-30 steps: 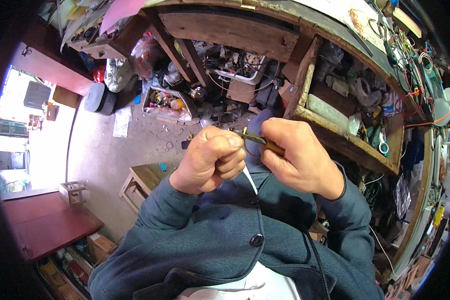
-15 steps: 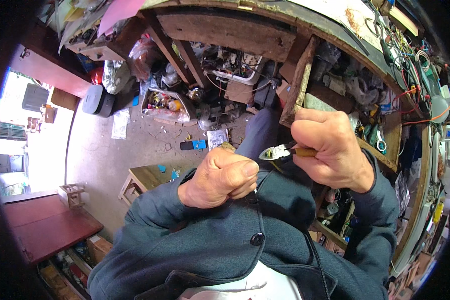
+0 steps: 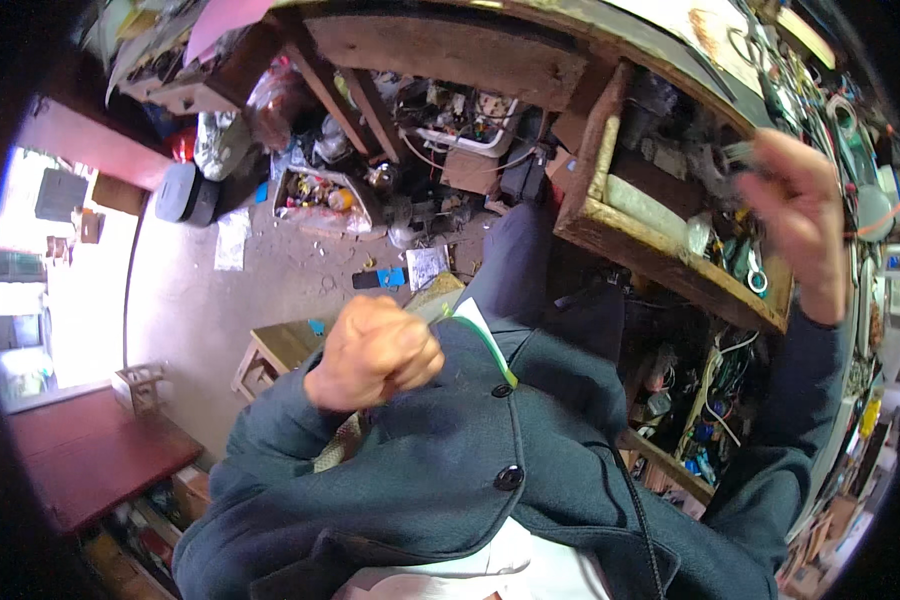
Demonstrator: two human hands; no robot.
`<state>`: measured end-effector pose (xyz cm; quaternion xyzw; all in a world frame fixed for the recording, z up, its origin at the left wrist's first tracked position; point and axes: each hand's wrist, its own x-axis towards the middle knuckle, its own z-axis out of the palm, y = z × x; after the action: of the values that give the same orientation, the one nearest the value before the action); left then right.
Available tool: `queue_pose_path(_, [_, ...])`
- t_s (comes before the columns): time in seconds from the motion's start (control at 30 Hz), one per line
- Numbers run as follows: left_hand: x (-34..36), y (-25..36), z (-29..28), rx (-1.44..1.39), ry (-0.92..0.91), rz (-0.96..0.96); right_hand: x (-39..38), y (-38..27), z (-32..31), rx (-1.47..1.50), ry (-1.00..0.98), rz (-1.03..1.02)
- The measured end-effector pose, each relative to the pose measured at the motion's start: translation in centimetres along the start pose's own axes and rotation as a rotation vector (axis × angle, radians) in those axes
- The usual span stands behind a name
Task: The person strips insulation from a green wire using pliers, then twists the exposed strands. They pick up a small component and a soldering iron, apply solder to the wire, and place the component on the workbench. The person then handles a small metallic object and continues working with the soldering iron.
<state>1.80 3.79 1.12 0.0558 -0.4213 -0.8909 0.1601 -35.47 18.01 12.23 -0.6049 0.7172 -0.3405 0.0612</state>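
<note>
My left hand (image 3: 375,352) is closed in a fist in front of my jacket, left of the middle. A thin green-yellow wire (image 3: 493,349) curves from beside its fingers down to the right across the jacket front. My right hand (image 3: 798,215) is raised far to the right, over the open drawer's right side and near the bench edge. Motion smears its fingers. A pale, blurred bit shows by its fingertips, and I cannot tell whether this is a tool in its grip.
A wooden drawer (image 3: 670,250) with plastic bags and parts juts out from the workbench (image 3: 450,60). Tangled wires lie on the bench at right. Boxes of parts (image 3: 322,200) stand on the floor below. A wooden stool (image 3: 282,345) is left of me.
My right hand, which held yellow-handled cutting pliers, has swung up and right, away from my left hand. My left hand has shifted left and slightly down. The green-yellow wire now shows clearly.
</note>
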Motion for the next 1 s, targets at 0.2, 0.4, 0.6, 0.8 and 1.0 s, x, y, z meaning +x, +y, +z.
queue_pose_path(0.2, [3.3,-0.3,-0.4,0.047,0.081,0.052,0.4,-4.5,8.3,0.278,-0.360,-0.319])
queue_pose_path(0.4, [2.9,-0.3,-0.3,0.182,0.164,0.077,-0.2,-7.3,13.9,0.916,-0.504,0.257])
queue_pose_path(0.6, [2.8,-0.6,-0.7,0.358,0.205,0.072,-0.4,-7.7,16.3,1.185,-0.298,0.337])
queue_pose_path(0.8, [3.5,-0.8,-0.9,0.315,0.226,-0.058,-1.4,-7.5,16.5,0.703,-0.073,0.116])
queue_pose_path(1.0, [3.9,-1.0,0.1,0.100,0.334,-0.053,-1.0,-7.4,17.5,0.254,0.244,-0.511])
